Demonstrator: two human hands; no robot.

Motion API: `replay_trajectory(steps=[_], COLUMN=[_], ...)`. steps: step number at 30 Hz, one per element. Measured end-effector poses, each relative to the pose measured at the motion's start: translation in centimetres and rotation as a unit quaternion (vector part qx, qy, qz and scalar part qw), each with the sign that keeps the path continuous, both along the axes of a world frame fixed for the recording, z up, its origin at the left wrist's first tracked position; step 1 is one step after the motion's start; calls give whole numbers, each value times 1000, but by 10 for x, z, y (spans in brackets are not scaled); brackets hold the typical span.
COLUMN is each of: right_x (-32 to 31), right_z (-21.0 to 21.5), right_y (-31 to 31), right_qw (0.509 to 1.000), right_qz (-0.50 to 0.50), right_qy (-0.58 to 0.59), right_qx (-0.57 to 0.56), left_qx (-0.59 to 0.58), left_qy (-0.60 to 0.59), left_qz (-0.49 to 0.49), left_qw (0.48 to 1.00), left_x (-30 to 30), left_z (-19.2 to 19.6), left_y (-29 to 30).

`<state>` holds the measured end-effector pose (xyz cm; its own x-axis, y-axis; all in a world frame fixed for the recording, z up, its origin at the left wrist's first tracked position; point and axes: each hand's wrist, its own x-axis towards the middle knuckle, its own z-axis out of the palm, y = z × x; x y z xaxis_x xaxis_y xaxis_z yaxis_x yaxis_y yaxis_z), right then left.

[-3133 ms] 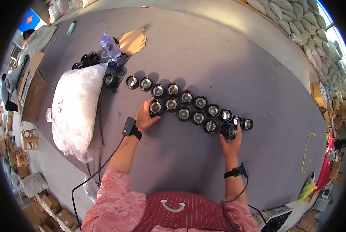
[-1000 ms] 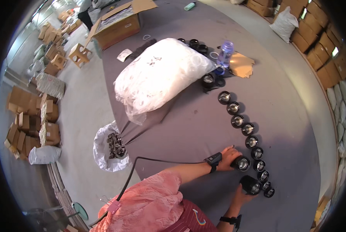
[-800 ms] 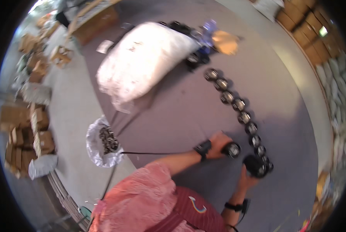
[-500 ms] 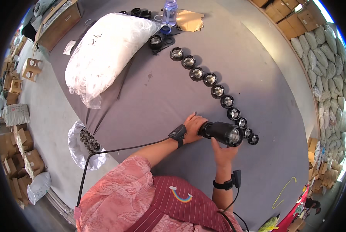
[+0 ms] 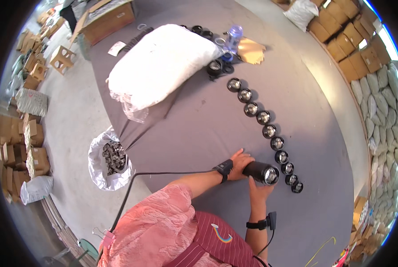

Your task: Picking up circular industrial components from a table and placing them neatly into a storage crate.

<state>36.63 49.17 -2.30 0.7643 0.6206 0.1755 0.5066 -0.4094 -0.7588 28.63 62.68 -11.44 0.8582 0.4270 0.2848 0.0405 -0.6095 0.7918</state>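
Observation:
A black flashlight is held in both hands over the grey cloth-covered table, its shiny reflector end turned to the right. My left hand is closed round its left end. At the other end my right hand grips the flashlight from the near side, with the thumb along its body and the other fingers mostly hidden. Just right of it, a curved row of black flashlight heads with silvery reflectors runs from the far middle toward me, each lying reflector up.
A big white plastic bag lies at the far left, beside a blue bottle and a piece of cardboard. A white sack of small dark metal parts stands by the left table edge. A cable runs from my left wrist.
The whole view has shifted, so the table things sit further right and lower. Both hands keep hold of the flashlight, which now appears shorter, its reflector end turned more toward the view.

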Motion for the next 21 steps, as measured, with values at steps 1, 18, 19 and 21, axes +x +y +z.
replay_trajectory(steps=[1,18,19,21], right_x=[-4,-116,-120,-129], right_z=[-3,68,68,76], right_y=[-4,-161,-176,-205], right_qw=[999,933,934,935], right_qz=[-2,37,45,44], right_qy=[12,286,286,283], right_qx=[30,215,210,209], left_qx=[5,-132,-127,-133], left_qy=[-42,-107,-108,-142], left_qz=[9,-56,-58,-70], left_qw=[999,984,984,978], left_x=[-4,-119,-123,-128], left_z=[-11,77,80,86], left_y=[-6,-162,-176,-206])
